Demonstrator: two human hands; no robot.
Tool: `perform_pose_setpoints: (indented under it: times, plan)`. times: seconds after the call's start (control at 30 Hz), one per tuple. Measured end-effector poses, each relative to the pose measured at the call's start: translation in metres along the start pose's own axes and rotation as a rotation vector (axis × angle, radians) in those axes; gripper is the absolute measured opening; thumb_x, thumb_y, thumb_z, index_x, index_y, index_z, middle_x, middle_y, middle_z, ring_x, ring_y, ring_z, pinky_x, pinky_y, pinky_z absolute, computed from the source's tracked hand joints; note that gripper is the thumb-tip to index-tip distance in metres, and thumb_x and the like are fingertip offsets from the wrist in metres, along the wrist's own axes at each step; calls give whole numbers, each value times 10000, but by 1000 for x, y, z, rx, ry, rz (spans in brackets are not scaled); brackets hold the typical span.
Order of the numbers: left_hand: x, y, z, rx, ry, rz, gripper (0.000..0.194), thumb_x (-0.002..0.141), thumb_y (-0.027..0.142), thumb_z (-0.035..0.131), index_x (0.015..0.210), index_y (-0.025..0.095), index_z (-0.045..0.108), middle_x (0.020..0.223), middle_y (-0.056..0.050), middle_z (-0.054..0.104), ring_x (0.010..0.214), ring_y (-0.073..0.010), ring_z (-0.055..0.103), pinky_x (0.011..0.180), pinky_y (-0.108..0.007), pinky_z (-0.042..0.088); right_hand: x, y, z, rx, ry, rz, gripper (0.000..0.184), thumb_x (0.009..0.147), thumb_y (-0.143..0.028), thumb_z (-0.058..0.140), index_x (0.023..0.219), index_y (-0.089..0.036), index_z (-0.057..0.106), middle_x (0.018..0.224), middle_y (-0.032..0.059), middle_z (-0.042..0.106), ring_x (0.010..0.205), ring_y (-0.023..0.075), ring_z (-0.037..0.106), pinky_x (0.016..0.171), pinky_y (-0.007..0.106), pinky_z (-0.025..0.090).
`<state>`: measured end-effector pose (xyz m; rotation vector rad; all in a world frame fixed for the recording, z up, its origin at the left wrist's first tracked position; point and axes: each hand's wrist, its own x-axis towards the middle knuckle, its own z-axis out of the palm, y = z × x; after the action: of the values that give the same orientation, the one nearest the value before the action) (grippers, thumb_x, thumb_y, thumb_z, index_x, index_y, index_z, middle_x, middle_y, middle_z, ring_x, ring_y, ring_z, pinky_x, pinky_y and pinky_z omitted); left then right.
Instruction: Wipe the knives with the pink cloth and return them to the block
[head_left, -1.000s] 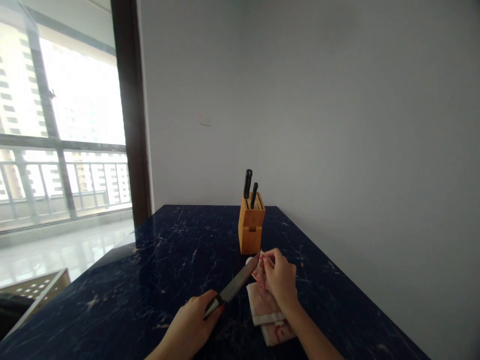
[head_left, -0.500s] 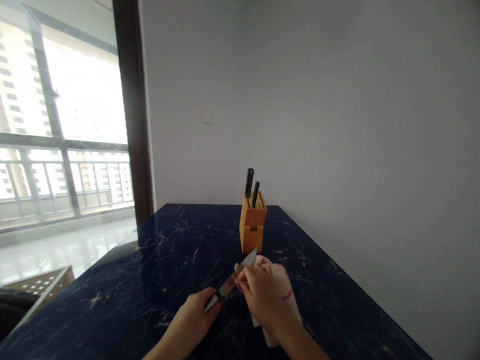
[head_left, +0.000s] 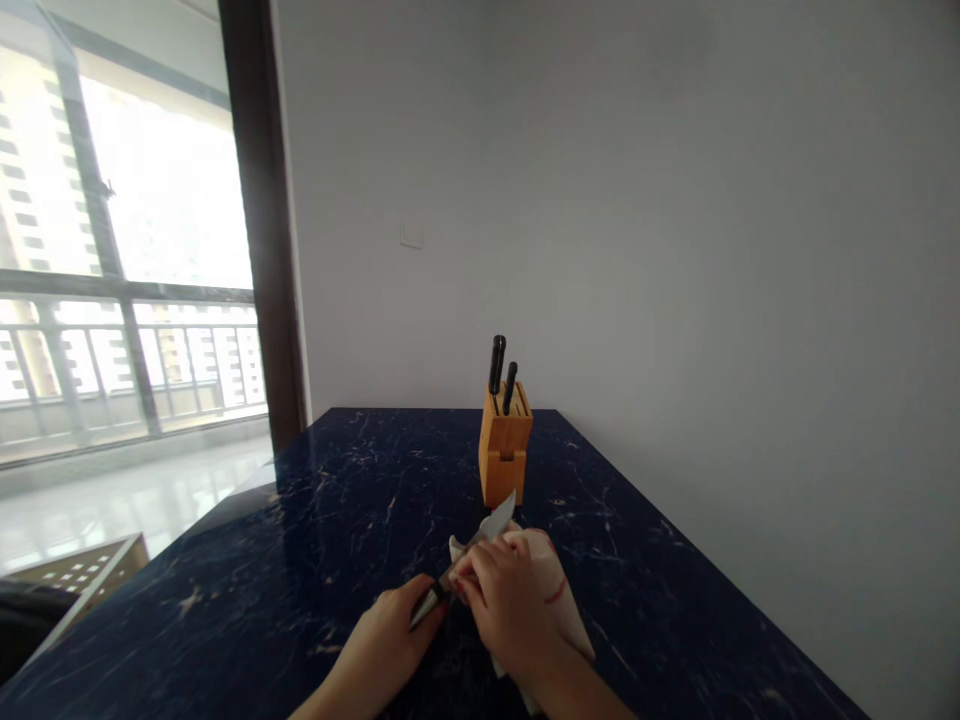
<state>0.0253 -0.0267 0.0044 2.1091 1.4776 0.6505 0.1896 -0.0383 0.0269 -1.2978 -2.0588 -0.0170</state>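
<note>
My left hand is closed around the handle of a kitchen knife, whose blade points up and away to the right. With my right hand I pinch a white cloth with red stripes around the blade near the handle. Part of the cloth shows on the far side of the blade, and the rest hangs down under my right hand and wrist. Just beyond the knife tip stands a wooden knife block, upright, with several black-handled knives in its slots.
The dark blue marbled table stretches to the grey wall. At the lower left, beside the table, is a light perforated basket or seat with something black on it. A glazed door with a dark frame stands at the left.
My right hand and the cloth have slid down the blade toward the handle, to the left and nearer me. The left hand with the knife has hardly moved.
</note>
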Motion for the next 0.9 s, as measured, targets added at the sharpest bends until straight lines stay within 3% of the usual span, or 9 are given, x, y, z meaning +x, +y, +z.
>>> perform_pose_setpoints:
  times: [0.23, 0.47, 0.7, 0.9]
  plan:
    - [0, -1, 3, 68, -5, 30, 160, 840, 264, 428, 858, 229, 583, 799, -5, 682, 743, -156, 635, 625, -189, 387, -1, -10, 11, -29, 17, 76, 129, 805, -115, 469, 803, -218, 545, 837, 0, 610, 814, 176, 517, 795, 342, 281]
    - [-1, -1, 4, 100, 8, 33, 164, 846, 290, 425, 842, 233, 580, 794, 1, 680, 746, -153, 634, 635, -187, 389, -1, -9, 8, -14, -16, 32, 120, 783, -111, 496, 780, -220, 547, 832, -11, 620, 817, 179, 520, 801, 363, 278]
    - [0, -3, 5, 147, -9, 47, 173, 857, 295, 404, 892, 247, 567, 848, 1, 681, 810, -161, 631, 680, -191, 396, -2, -10, 16, 35, 44, 73, 114, 806, -144, 489, 787, -231, 560, 831, -12, 620, 824, 177, 514, 820, 361, 260]
    - [0, -4, 4, 111, 4, 16, 172, 853, 333, 418, 847, 250, 568, 822, 23, 681, 790, -151, 630, 671, -183, 396, -3, -8, 14, 54, 16, 43, 124, 754, -118, 525, 696, -226, 550, 754, -30, 612, 799, 163, 510, 827, 347, 247]
